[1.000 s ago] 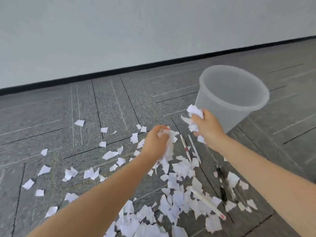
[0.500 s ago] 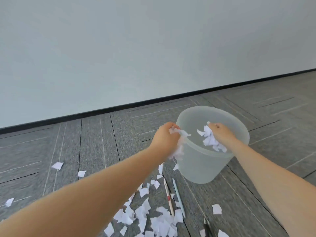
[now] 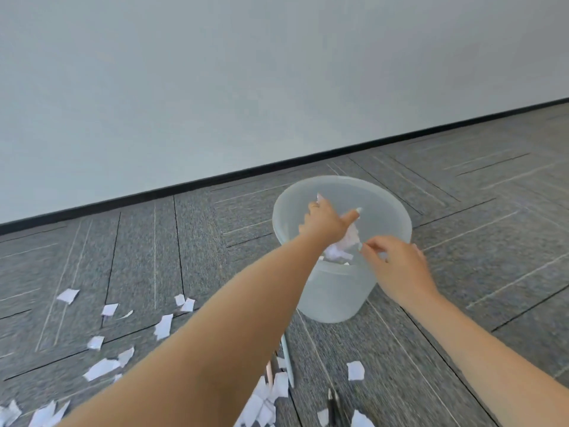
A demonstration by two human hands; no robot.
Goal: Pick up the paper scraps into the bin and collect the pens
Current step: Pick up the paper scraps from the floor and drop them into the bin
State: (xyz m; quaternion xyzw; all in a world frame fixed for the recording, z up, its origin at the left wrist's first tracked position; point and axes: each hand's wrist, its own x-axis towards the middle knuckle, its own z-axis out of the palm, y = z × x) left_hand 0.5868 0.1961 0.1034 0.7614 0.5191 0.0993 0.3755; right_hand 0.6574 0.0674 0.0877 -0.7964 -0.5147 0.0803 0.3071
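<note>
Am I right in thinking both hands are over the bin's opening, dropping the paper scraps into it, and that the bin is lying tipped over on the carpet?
Not quite: the head view shows the bin standing upright on the carpet, not tipped over. The left hand and right hand are indeed over its opening, with paper scraps falling in.

Both forearms bare, no sleeves; ring (image 3: 314, 206) on left grip (image 3: 326, 223) finger.
</note>
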